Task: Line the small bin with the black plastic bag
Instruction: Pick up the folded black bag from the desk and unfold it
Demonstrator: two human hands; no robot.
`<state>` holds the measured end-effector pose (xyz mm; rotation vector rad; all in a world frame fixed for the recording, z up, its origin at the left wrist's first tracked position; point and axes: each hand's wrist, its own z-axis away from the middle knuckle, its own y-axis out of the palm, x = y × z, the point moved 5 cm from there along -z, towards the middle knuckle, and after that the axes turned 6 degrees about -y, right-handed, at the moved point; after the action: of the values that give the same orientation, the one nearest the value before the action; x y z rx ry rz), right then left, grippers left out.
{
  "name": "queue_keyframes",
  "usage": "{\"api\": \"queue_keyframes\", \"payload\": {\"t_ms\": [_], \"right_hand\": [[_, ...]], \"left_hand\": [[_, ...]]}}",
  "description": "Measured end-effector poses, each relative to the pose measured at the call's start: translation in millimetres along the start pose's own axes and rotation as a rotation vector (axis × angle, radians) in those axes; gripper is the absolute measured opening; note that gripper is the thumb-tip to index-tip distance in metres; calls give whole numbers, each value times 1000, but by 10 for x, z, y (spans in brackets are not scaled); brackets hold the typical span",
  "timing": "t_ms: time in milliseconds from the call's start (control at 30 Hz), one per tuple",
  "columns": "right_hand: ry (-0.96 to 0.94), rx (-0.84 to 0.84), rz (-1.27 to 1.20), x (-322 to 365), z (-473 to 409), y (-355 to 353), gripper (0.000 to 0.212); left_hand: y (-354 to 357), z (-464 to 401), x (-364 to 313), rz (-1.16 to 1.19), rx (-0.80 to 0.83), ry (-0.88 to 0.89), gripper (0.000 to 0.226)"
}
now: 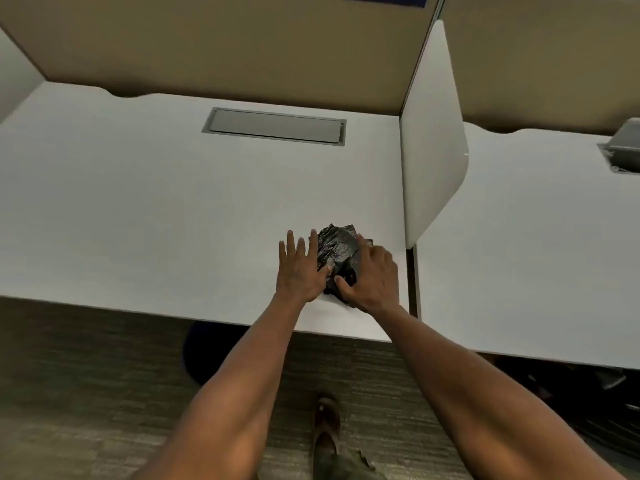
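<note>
A crumpled black plastic bag (337, 252) lies bunched on the white desk (156, 209), near its front right corner. My right hand (372, 278) curls over the bag's right side, thumb and fingers closed on the plastic. My left hand (299, 268) lies flat on the desk against the bag's left edge, fingers spread, its thumb touching the plastic. A dark round shape (202, 351), possibly the small bin, sits on the floor under the desk's front edge, mostly hidden.
A grey cable hatch (273, 125) is set into the desk's far side. A white divider panel (433, 140) separates this desk from the neighbouring desk (526, 244) on the right. Tan partition walls stand behind. My shoe (327, 431) rests on the carpet below.
</note>
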<state>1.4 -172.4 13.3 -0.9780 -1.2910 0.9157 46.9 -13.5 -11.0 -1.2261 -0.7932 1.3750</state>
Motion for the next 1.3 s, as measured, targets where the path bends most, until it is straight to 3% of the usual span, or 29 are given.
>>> {"api": "queue_keyframes", "payload": {"t_ms": [233,433,567,767,900,1133,1300], "right_hand": [[115,170,-115,-32,38,302,90],[139,102,-208,-23,-15,235,69],[167,-67,-358,9,-13,73,48],[242,-284,-667,-1,149,-295,32],[246,-313,-853,12,322,-461,25],[208,-282,-1149,487,656,-517,19],[97,-243,-1194,952,966,-504,11]], "left_hand": [[223,16,74,150,146,-125,98],[164,-46,99,443,71,-211,92],[115,2,197,842,31,-377,78],[-211,362,546,1041,-89,-417,54],[-507,796,974,1175,-210,-411,39],[-853,1745,1749,1497,-300,-445,31],[-1009,2382,2204,1489,-428,-450,25]]}}
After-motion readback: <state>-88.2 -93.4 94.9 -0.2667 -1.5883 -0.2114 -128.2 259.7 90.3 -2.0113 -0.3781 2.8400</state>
